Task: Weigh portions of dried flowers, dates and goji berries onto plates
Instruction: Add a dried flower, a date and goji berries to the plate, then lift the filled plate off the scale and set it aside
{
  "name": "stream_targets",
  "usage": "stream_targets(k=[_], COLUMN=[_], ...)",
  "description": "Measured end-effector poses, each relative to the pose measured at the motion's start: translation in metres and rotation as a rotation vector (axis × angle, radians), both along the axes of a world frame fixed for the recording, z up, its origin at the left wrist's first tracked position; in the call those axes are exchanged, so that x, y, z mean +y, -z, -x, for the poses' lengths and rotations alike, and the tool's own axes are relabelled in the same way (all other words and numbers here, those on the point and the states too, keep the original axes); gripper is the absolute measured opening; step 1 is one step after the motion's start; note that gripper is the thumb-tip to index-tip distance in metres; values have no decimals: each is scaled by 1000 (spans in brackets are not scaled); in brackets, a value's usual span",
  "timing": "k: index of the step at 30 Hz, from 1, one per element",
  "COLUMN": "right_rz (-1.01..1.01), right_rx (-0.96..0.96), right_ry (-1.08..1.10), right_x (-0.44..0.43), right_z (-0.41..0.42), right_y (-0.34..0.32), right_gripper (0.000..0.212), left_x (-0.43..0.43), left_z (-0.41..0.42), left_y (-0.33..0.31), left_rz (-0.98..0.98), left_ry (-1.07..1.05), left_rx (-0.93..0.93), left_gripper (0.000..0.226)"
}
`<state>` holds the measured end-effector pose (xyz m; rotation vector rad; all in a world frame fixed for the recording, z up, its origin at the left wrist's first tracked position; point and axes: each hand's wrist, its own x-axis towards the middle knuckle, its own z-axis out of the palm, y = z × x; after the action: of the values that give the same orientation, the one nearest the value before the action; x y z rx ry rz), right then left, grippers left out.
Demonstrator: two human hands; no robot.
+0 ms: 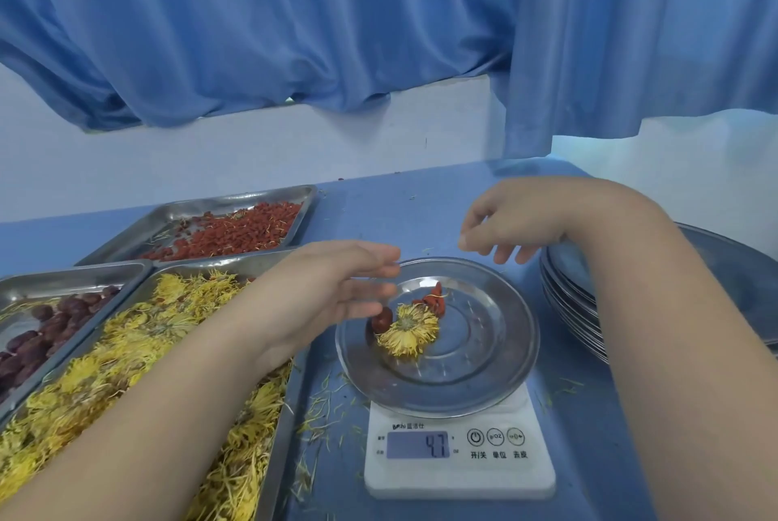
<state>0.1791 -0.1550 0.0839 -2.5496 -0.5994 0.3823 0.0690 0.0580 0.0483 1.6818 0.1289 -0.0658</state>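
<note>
A round steel plate [475, 356] sits on a white digital scale [459, 453] whose display reads 4.7. On the plate lie a yellow dried flower [407, 330], a dark red date [382, 321] and a few goji berries [433, 298]. My left hand [337, 293] reaches over the plate's left rim with fingers straight and nothing in it, just above the date. My right hand [505, 221] hovers above the plate's far rim, fingers loosely curled, holding nothing that I can see.
Three steel trays stand at the left: goji berries [235, 232] at the back, dates [46, 331] at the far left, dried flowers [139, 356] nearest. A stack of plates [572, 293] stands at the right. Loose petals litter the blue table [379, 200]. Blue curtains hang behind.
</note>
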Motion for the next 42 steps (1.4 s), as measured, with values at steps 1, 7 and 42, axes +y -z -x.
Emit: stream_targets(k=[1,7,42], right_rz=[30,130,-648], right_rx=[11,50,389], right_ry=[6,70,176], right_x=[0,-1,44], right_z=[-1,-9,-24], right_y=[3,15,36], right_gripper=[20,26,23], left_x=[4,24,78], left_z=[7,30,38], left_y=[2,12,-38], left_rz=[21,160,678], left_ry=[-17,-176,-89], left_rx=[-5,46,-83], left_gripper=[23,45,37])
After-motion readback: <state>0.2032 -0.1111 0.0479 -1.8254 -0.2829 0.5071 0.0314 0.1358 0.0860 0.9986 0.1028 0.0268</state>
